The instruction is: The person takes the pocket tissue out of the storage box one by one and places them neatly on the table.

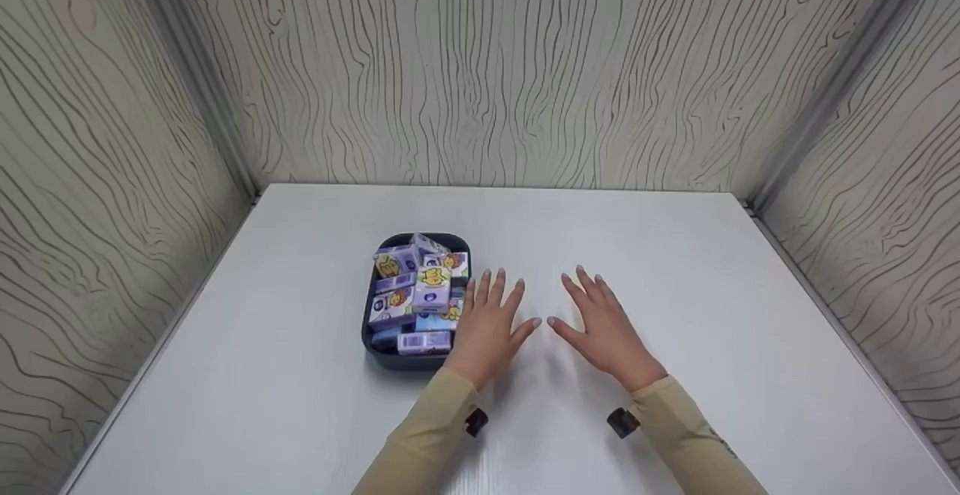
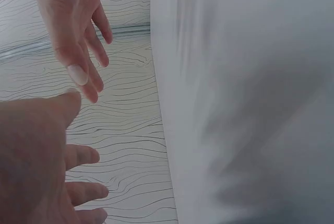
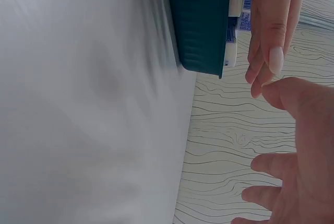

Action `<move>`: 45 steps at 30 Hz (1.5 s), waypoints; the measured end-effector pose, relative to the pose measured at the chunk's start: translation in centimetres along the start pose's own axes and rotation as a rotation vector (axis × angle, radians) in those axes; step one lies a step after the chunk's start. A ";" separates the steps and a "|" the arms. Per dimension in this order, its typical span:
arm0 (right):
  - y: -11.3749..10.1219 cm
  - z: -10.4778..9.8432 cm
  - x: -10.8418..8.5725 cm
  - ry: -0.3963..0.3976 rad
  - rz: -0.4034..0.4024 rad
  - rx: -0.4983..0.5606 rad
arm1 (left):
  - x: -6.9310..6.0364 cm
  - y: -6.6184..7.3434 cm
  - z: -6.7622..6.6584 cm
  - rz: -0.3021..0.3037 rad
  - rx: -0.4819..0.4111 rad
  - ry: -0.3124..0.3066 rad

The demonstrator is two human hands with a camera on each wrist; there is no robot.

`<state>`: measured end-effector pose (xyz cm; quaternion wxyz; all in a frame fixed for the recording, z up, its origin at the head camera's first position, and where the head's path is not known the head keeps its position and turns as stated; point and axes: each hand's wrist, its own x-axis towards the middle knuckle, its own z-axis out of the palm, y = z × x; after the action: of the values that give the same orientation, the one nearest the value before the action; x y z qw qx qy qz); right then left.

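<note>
My left hand (image 1: 489, 330) hovers palm down above the white table, just right of a dark basket (image 1: 409, 362), its fingers spread and holding nothing. To its right, my right hand (image 1: 609, 336) is likewise spread over the tabletop, with nothing held. The two thumbs point at each other with a small gap in the head view. Several small purple and white cartoon boxes (image 1: 432, 290) lie piled in the basket, and a light blue box (image 1: 435, 322) shows beneath them. In the right wrist view the basket (image 3: 201, 25) looks teal, with ribbed sides.
The white table (image 1: 637, 240) reaches back to a wood-grain patterned wall (image 1: 495, 67). Similar panels (image 1: 75, 217) rise on the left and right sides, joined by grey corner posts. A dark wrist camera (image 1: 622, 422) sits beside each sleeve.
</note>
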<state>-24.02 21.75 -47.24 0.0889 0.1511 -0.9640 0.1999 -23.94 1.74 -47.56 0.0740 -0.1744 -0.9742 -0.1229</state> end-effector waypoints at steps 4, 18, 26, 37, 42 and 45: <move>0.0 0.0 0.2 0.012 -0.009 -0.006 | 0.0 -0.1 -0.2 0.013 0.016 0.027; -0.3 0.4 1.0 0.020 -0.047 -0.005 | 0.0 -0.5 -1.3 0.044 -0.041 0.015; -1.6 0.8 1.9 -0.005 -0.055 0.006 | -0.5 -1.8 -2.5 0.033 -0.060 0.043; -4.1 1.7 3.7 -0.031 -0.112 0.025 | -1.9 -6.9 -4.1 -0.057 -0.088 0.156; -5.8 2.1 4.5 -0.053 -0.135 0.036 | -2.9 -9.2 -4.5 -0.127 -0.126 0.171; -6.8 2.4 4.8 -0.069 -0.136 0.043 | -3.6 -10.2 -4.5 -0.169 -0.129 0.162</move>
<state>-26.55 13.59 -45.87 0.0658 0.2249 -0.9495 0.2087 -23.86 -9.90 -46.14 0.1304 -0.0858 -0.9663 -0.2045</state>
